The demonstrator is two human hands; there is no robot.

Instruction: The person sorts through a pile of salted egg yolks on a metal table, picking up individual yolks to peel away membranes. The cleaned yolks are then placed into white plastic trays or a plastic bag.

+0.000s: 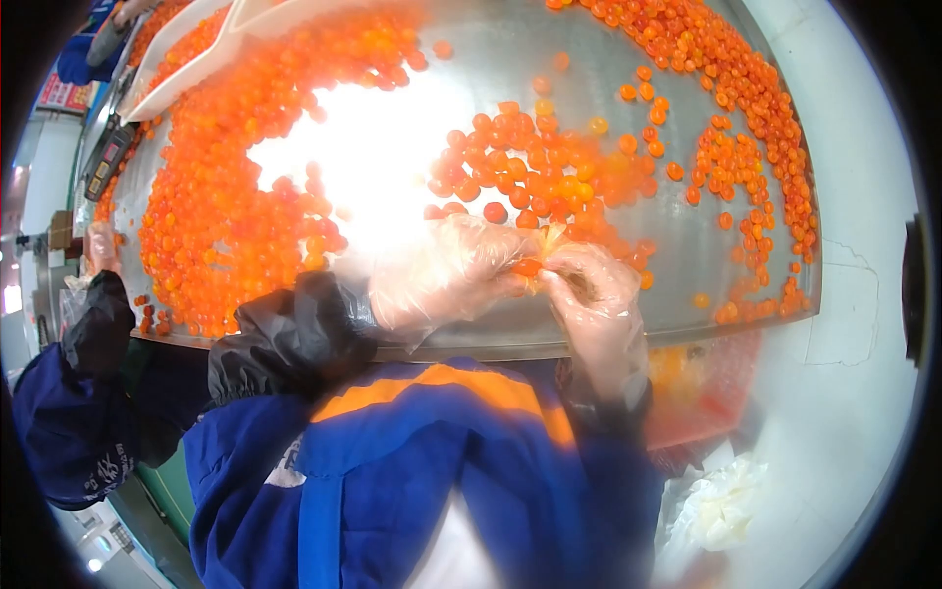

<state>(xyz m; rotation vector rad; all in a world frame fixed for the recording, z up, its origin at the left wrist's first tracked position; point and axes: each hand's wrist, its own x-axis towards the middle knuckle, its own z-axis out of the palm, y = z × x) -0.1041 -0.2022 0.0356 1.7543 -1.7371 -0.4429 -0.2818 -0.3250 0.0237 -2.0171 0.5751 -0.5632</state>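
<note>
My left hand [442, 270], in a clear plastic glove, has its fingers pinched together at the near edge of a steel table. Facing it, my right hand [594, 290] is gloved the same way, thumb and fingers closed. Between the fingertips of both is a small orange yolk-like ball [528, 267], partly hidden by the fingers. A yellowish, thin scrap [551, 236] sticks up right at the fingertips. Just beyond my hands lies a loose pile of orange yolk-like balls [515, 167] on the metal.
A large heap of orange balls [216, 206] covers the table's left; more line the right rim [775, 108]. White trays [186, 59] stand at the far left. A co-worker's hand [101, 247] rests on the left edge. Below right are a red crate [706, 393] and crumpled plastic [721, 506].
</note>
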